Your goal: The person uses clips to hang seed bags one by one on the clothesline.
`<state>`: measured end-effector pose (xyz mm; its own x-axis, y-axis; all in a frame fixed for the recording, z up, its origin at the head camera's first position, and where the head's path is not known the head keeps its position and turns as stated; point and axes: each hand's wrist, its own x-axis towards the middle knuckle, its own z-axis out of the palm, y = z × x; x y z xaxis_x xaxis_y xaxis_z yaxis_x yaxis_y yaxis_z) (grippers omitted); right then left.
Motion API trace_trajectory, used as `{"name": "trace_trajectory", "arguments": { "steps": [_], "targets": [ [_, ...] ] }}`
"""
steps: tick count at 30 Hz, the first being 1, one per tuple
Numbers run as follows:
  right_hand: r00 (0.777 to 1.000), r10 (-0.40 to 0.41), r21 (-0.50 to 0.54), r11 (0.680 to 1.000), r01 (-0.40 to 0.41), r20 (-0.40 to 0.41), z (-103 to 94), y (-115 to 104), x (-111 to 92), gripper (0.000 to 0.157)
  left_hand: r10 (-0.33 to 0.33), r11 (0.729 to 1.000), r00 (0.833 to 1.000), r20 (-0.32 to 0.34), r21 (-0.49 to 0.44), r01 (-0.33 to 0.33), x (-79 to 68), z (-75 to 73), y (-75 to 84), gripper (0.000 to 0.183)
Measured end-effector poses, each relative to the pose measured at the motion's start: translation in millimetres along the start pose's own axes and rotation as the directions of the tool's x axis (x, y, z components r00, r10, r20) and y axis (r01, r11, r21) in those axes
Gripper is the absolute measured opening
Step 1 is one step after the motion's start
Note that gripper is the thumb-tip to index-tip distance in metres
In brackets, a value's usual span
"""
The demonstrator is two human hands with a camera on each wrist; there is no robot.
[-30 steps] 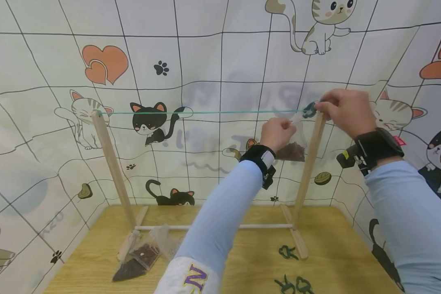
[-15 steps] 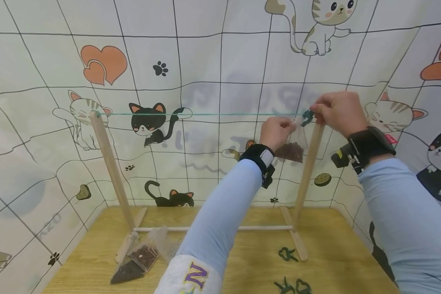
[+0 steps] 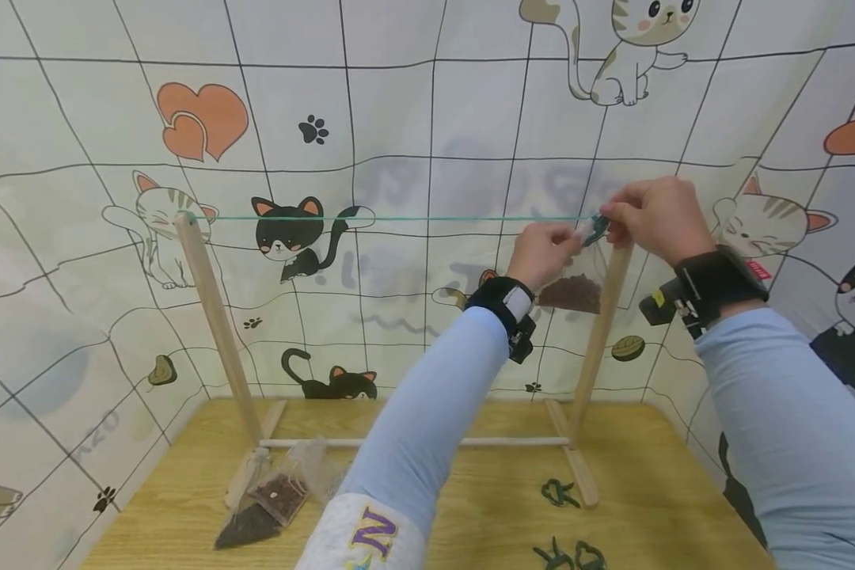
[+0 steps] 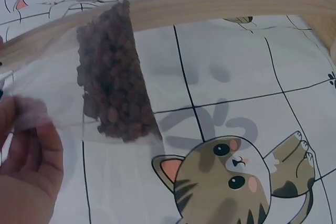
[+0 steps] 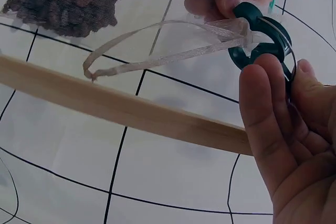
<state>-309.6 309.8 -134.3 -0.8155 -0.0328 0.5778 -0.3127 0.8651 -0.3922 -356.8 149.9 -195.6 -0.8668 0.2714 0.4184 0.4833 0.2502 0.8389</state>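
Note:
My left hand (image 3: 545,253) pinches the gathered top of a sheer drawstring bag (image 4: 113,74), whose lower part is filled with dark brown, raisin-like pieces. Between thumb and fingers, my right hand (image 3: 659,218) holds a dark green plastic clip (image 5: 262,40) with a thin wire loop. In the right wrist view the bag's neck lies at the clip's jaws, and its pale ribbon (image 5: 142,66) loops down loosely. Both hands meet just below the right end of a green string (image 3: 399,218), beside the top of the right wooden post (image 3: 598,332).
The string runs to the left wooden post (image 3: 217,324); a white rod (image 3: 513,440) joins the stand's feet. Filled sheer bags (image 3: 256,514) lie at the front left of the wooden table (image 3: 484,522). Several loose green clips, one a single clip (image 3: 559,492), lie front right.
My left hand has shifted slightly right with the bag, bringing its neck up to the clip. My right hand has moved a little left and down, tilting the clip.

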Motion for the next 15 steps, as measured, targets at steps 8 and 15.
{"name": "trace_trajectory", "arguments": {
  "steps": [8,15],
  "targets": [
    [0.996,0.015,-0.006,1.0,-0.014,0.085,-5.2,-0.7,-3.4,0.053,-0.016,0.999,0.997,-0.071,0.029,0.018,-6.4,-4.3,9.0,0.021],
    [0.988,0.053,0.034,0.998,-0.058,0.148,-4.4,-1.5,-8.5,0.065,-0.045,0.999,0.999,0.011,0.008,0.045,-10.1,-6.9,3.9,0.032]
  ]
}}
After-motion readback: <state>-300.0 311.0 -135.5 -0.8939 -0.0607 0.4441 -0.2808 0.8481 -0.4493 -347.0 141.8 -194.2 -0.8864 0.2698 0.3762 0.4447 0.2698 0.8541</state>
